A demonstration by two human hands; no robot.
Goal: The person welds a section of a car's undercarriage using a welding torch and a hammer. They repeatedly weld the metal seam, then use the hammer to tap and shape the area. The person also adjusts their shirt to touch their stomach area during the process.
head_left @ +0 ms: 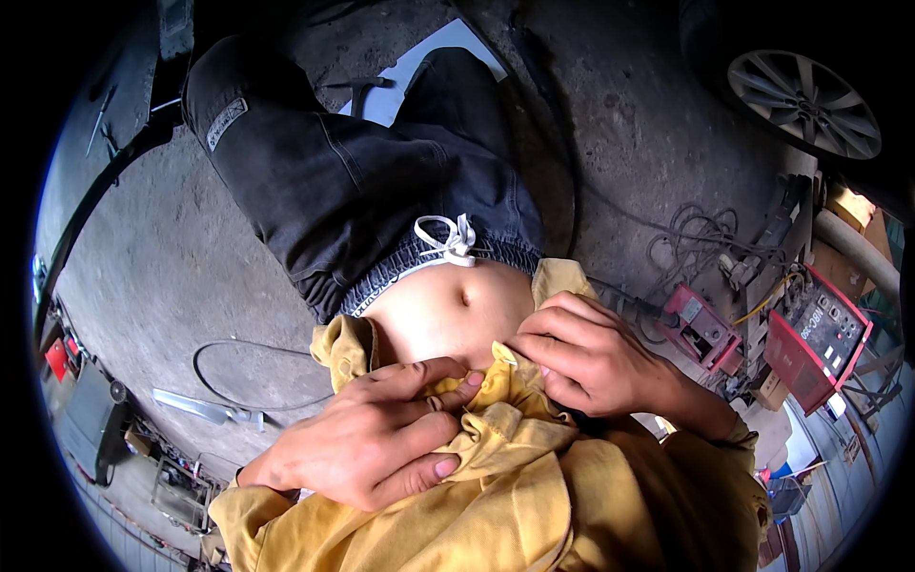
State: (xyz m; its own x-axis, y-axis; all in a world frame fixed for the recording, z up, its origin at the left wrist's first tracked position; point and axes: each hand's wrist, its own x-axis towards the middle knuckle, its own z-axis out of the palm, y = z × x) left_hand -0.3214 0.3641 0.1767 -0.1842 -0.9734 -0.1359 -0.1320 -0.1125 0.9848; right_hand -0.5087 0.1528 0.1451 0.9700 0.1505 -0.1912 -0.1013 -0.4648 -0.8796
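I wear a yellow work shirt [505, 491], its front bunched up above my bare belly [434, 310]. On the left, my left hand [367, 439] has its fingers closed on folds of the shirt, thumb on top. Opposite it, my right hand [596, 353] pinches the shirt's edge near a small pale spot that I cannot identify. Both hands nearly meet in the middle. Below the belly, dark work trousers [362, 186] have an elastic waist and a white drawstring [448, 240] tied in a bow.
To the right stand a red welding machine [820, 338] and a smaller red unit [701, 329], with tangled cables [701, 229] beside them. A car wheel [805, 103] is at the far right. A hammer [359, 91] lies by a pale sheet [457, 46] between my legs. A thin cable [197, 362] loops over the concrete floor.
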